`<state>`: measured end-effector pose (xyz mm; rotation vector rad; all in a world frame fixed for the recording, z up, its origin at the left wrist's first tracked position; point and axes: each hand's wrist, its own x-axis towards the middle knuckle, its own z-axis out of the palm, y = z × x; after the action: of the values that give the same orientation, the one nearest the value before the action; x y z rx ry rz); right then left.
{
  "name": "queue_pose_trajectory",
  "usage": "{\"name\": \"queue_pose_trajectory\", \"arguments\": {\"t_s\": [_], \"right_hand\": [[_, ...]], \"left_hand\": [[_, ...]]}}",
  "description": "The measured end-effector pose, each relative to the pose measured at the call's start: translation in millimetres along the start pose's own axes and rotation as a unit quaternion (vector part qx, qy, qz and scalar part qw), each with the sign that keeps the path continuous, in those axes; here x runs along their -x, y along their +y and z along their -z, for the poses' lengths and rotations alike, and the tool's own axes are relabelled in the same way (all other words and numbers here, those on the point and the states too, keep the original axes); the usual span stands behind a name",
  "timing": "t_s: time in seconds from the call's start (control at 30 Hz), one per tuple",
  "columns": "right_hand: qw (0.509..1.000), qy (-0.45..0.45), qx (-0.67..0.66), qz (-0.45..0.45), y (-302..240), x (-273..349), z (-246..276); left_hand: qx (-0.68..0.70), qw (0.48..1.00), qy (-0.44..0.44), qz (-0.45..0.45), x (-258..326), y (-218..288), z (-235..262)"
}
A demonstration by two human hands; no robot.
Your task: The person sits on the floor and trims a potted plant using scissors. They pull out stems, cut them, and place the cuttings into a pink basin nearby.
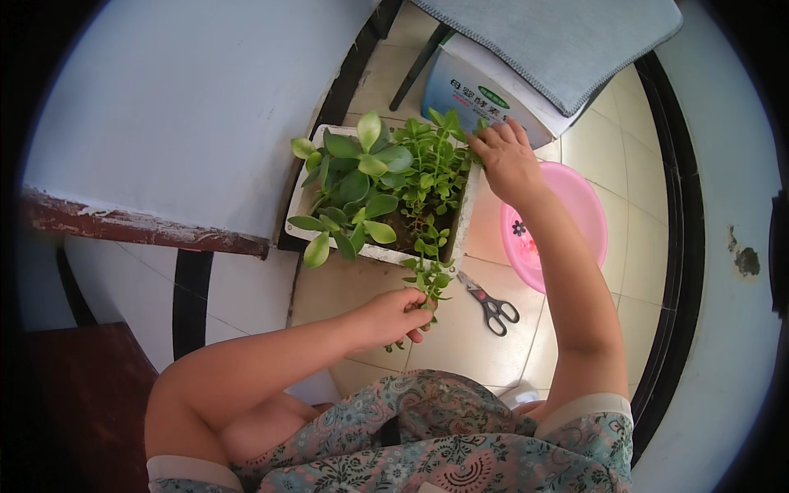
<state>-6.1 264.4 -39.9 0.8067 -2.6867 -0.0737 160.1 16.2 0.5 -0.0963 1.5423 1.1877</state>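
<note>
A white rectangular planter (374, 253) stands on the floor in front of me. Its left half holds a succulent (353, 187) with thick rounded leaves; its right half holds a small-leaved green plant (427, 168) in dark soil. One trailing stem (429, 275) hangs over the planter's near edge, and my left hand (396, 318) is closed on its lower part. My right hand (508, 156) reaches to the planter's far right corner, fingers bent at the leaves there; whether it grips a stem is hidden. Black-handled scissors (491, 306) lie on the tiles near the planter's near right corner.
A pink basin (567, 214) stands on the floor right of the planter, beneath my right forearm. Behind are a white and blue box (485, 90) and a seat with a grey cover (559, 37). Walls (189, 107) close in on both sides.
</note>
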Motion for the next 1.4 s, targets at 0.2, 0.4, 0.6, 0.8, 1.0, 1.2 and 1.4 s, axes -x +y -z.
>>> {"name": "queue_pose_trajectory", "arguments": {"t_s": [0.2,0.4,0.6,0.8,1.0,1.2,1.4], "right_hand": [[0.999,-0.026,0.011,0.024,4.3,0.9,35.3],[0.979,-0.199,0.017,-0.027,-15.5,14.6,79.9],[0.942,-0.301,-0.075,-0.129,-3.2,25.1,80.6],[0.978,-0.161,-0.131,-0.024,26.1,49.7,62.7],[0.893,-0.060,-0.388,-0.221,-11.1,-5.0,42.6],[0.868,-0.053,-0.386,-0.308,-51.0,-45.2,23.6],[0.798,0.021,-0.541,-0.264,-40.4,-31.1,24.8]], "left_hand": [[-0.074,0.997,0.018,-0.035,-6.4,-11.9,7.7],[-0.098,0.992,0.017,-0.072,-9.3,-20.8,15.6],[-0.188,0.979,0.033,-0.074,7.0,4.0,13.3],[-0.298,0.950,0.068,-0.067,24.3,14.0,18.2],[-0.481,0.858,0.149,-0.098,43.1,31.8,10.3],[-0.460,0.868,0.141,-0.122,40.9,27.6,5.0],[-0.405,0.884,0.156,-0.175,42.4,23.6,3.4]]}}
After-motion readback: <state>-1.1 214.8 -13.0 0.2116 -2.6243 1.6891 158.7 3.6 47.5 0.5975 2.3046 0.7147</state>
